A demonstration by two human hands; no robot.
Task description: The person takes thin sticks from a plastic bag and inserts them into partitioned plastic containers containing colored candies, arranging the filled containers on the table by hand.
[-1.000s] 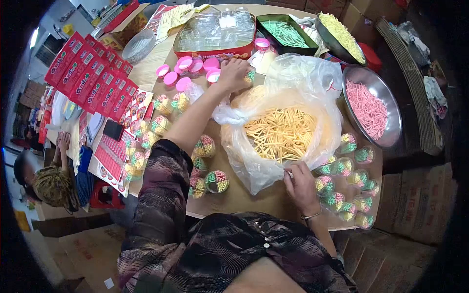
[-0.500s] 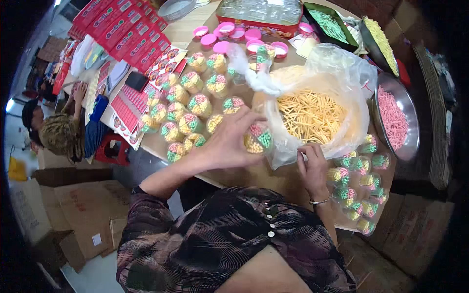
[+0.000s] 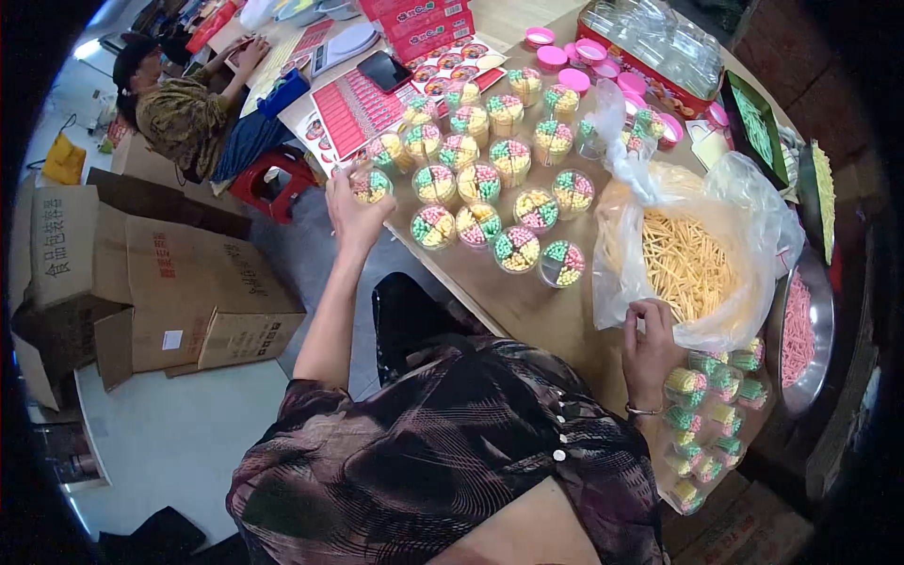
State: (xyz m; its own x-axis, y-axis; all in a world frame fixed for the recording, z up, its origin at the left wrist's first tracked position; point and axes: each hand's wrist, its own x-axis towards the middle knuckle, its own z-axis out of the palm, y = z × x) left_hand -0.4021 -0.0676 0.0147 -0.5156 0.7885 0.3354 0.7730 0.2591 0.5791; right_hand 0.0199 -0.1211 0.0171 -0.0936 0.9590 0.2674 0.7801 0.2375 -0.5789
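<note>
At the table's left edge, my left hand is closed round a clear jar packed with pink, green and yellow sticks. Beside it stand rows of similar filled jars, their stick ends facing up in coloured sections. My right hand, fingers curled, is at the lower rim of a clear plastic bag. Whether the fingers pinch the film or something small is hidden. Inside the bag lies a heap of yellow-orange sticks. Below my right wrist, more filled jars lie packed together.
Pink lids and a red box of clear empty jars are at the back. A metal bowl of pink sticks and a tray of green sticks stand right. Cardboard boxes and a seated person are left.
My left hand has moved left with a jar, from beside the bag to the far end of the rows. My right hand stays by the bag. The view has turned left.
</note>
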